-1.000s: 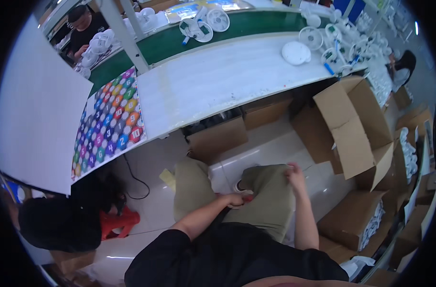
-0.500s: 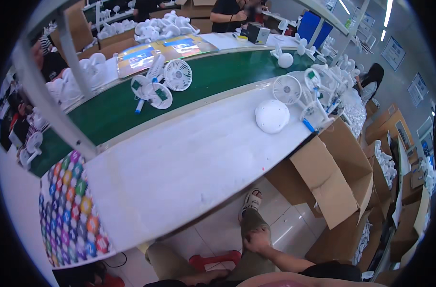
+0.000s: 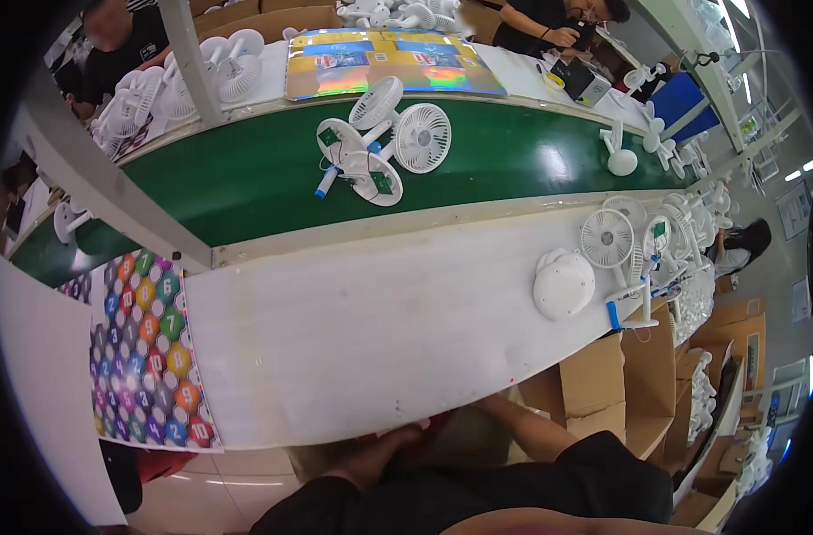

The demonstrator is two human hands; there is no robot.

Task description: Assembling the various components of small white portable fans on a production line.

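Note:
Both forearms reach in below the front edge of the white worktable [image 3: 362, 330]. My left hand [image 3: 397, 439] is low between my legs, beside a red plastic piece [image 3: 437, 428], apparently a stool; its fingers are hidden. Farther right, my right hand [image 3: 494, 406] goes under the table edge, which covers its fingers. Whether either hand grips the red piece cannot be made out. On the table's right side lie a white rounded base [image 3: 564, 285] and a small white fan [image 3: 607, 238], with more fan parts heaped behind.
A green conveyor belt [image 3: 504, 143] runs behind the table, carrying a cluster of white fans [image 3: 422, 138]. A grey post [image 3: 121, 169] rises at left near a colourful patterned sheet [image 3: 148, 348]. Open cardboard boxes [image 3: 594, 374] stand at right. Co-workers sit beyond the belt.
My view has turned and shifted toward the table. My right hand has left my knee and gone beneath the table edge; my left hand has come forward by the red piece. The belt's fan cluster sits differently.

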